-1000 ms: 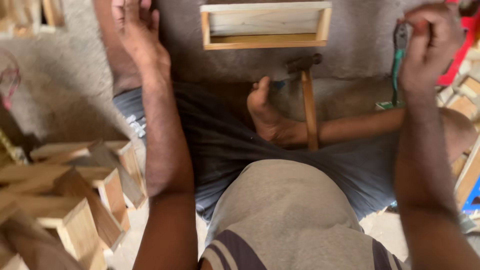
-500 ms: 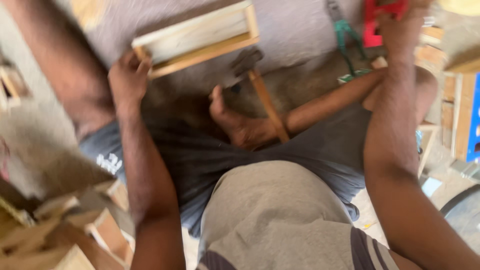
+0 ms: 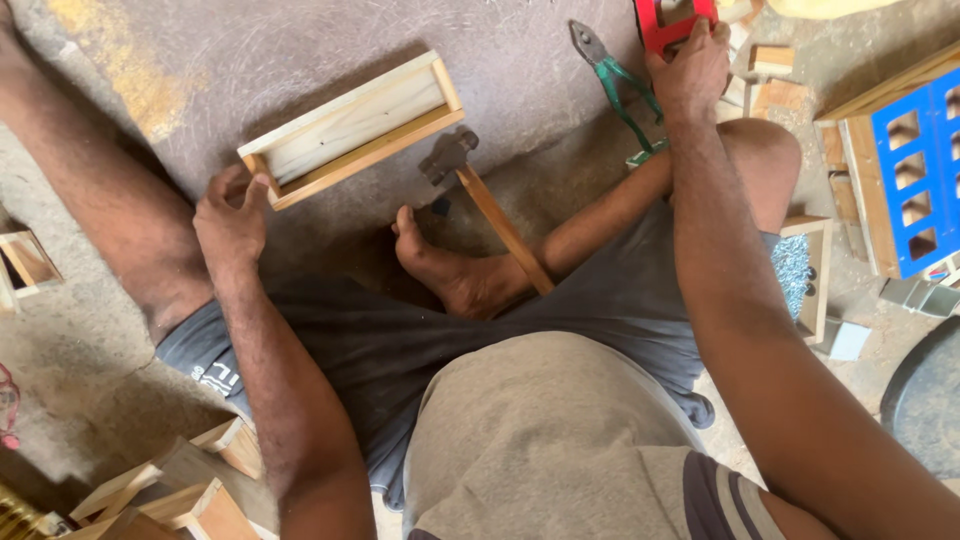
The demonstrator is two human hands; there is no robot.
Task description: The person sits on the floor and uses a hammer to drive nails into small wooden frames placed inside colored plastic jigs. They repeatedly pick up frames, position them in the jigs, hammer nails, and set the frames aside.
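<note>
the left hand (image 3: 232,222) rests open-fingered at the near left corner of the long wooden box frame (image 3: 352,128) lying on the floor. far right, the right hand (image 3: 690,72) closes on a red tool (image 3: 672,22). a hammer (image 3: 482,200) lies between, green-handled pincers (image 3: 620,82) just beside the right hand.

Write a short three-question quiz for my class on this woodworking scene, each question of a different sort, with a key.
1. True or false: the left hand touches the wooden frame.
2. What does the right hand rest on? A) hammer B) red tool C) pliers
3. Fill in: the hammer leans its handle against the person's ____.

Key
1. True: fingers at the near corner.
2. B, the red tool; the green-handled pliers lie beside it.
3. Foot.
</note>
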